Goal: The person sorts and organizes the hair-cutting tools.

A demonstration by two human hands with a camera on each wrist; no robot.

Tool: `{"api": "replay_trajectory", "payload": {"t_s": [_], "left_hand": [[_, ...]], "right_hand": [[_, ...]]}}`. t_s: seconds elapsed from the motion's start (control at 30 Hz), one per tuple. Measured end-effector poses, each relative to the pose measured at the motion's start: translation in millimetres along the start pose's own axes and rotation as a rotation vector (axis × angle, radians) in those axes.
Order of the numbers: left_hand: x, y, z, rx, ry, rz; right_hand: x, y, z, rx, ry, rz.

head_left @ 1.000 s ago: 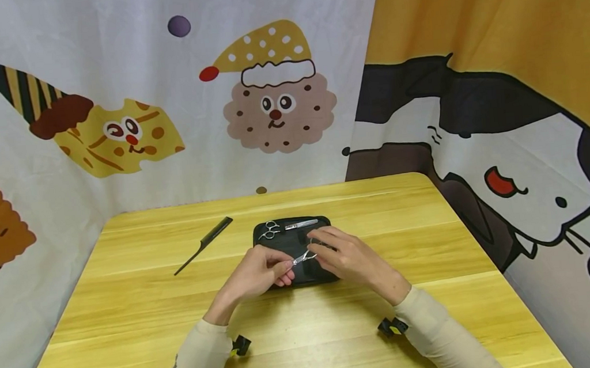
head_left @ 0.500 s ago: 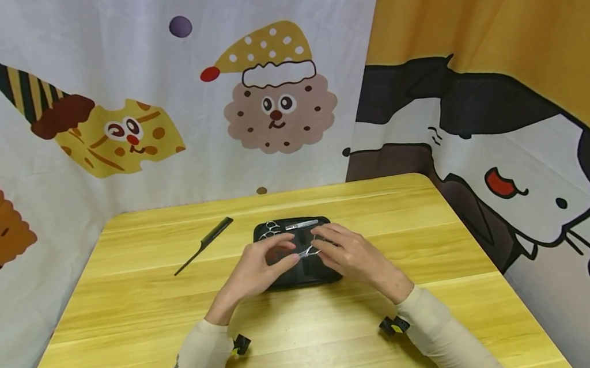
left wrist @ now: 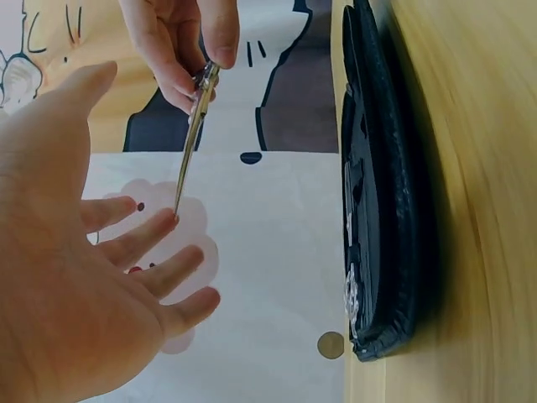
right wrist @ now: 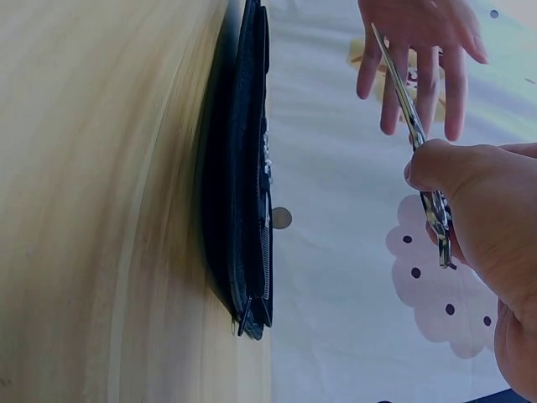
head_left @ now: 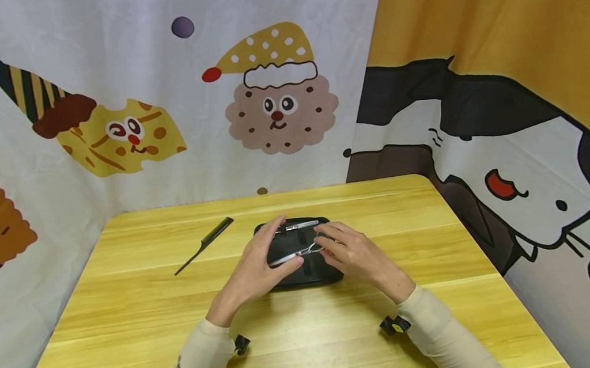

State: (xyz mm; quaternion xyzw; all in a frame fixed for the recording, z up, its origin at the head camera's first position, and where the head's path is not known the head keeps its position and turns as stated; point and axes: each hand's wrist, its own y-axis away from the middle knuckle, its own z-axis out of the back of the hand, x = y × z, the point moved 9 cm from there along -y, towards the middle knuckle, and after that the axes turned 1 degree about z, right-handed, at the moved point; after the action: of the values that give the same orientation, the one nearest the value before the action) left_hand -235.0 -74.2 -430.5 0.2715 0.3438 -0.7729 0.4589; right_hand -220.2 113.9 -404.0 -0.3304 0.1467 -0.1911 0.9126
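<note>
My right hand (head_left: 356, 253) pinches a pair of silver hairdressing scissors (head_left: 308, 250) by the handle end, over an unfolded black zip case (head_left: 319, 273). The blades (left wrist: 192, 143) point toward my left hand (head_left: 255, 264). That hand is spread, thumb apart from the fingers, holding nothing. In the left wrist view the scissor tip overlaps one of its fingers. The right wrist view shows the right thumb (right wrist: 440, 164) pressed on the scissors near the pivot. A second pair of scissors (head_left: 302, 225) lies in the case's far part, its handle loops hidden behind my left fingers.
A black tail comb (head_left: 213, 234) lies left of the case on the wooden table (head_left: 307, 339). Behind the table hangs a printed cloth (head_left: 284, 173) with cartoon figures. A small camera is worn at each sleeve cuff.
My left hand has let go of the scissor blades, and its fingers have spread upward. The scissors stay in my right hand, which has barely moved.
</note>
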Motion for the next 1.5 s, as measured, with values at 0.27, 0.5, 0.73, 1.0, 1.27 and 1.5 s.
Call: {"api": "replay_trajectory", "payload": {"t_s": [0.27,0.5,0.73,1.0,1.27,1.5], "left_hand": [[1.1,2.1,4.6,-0.014,-0.196,-0.015],[8.8,4.3,11.7,-0.025,-0.234,-0.004],[21.1,8.4,16.9,-0.018,-0.261,0.025],[44.1,15.0,19.4,0.041,-0.295,0.115],[59.5,18.5,17.7,0.107,-0.279,0.169],[68.2,19.9,13.7,0.155,-0.273,0.192]], "right_hand": [[-10,3.8,1,-0.016,-0.010,-0.028],[-25,8.5,3,-0.016,-0.012,-0.077],[-39,14.3,3,-0.025,-0.007,-0.114],[-52,21.7,5,-0.040,-0.014,-0.169],[-65,30.3,6,-0.022,-0.008,-0.237],[-73,35.4,7,-0.019,-0.010,-0.264]]}}
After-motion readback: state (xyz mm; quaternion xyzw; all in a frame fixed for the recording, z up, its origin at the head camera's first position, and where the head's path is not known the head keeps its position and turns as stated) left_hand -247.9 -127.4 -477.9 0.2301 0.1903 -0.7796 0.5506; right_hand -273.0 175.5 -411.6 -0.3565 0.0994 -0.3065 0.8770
